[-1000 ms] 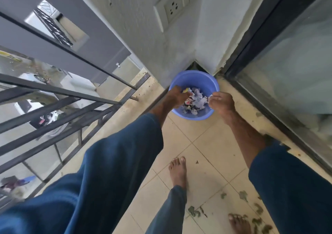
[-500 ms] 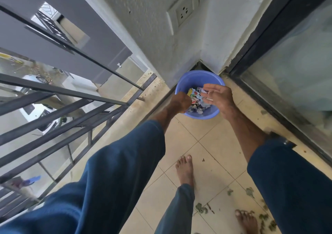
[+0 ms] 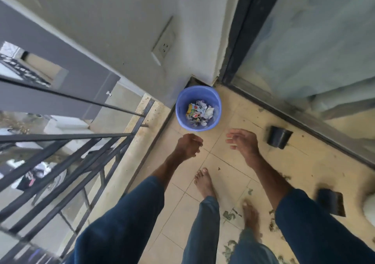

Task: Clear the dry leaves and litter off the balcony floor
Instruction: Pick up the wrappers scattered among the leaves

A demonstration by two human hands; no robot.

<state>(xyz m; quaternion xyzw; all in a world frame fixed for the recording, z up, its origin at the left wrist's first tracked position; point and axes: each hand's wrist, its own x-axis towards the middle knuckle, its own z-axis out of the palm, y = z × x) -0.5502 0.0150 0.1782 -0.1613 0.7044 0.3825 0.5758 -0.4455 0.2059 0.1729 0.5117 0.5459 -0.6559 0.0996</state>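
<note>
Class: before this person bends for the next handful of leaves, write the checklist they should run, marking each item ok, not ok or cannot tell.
1. Hands free: left hand loosely curled, right hand spread, nothing visible in either: ok.
2. Bucket upright, room above the litter: ok.
3. Floor cleared: leaves lie by the right foot: not ok.
4. Sharp bits among the leaves: cannot tell.

left hand [image 3: 188, 146] loosely curled, right hand [image 3: 243, 144] fingers spread; both empty
</note>
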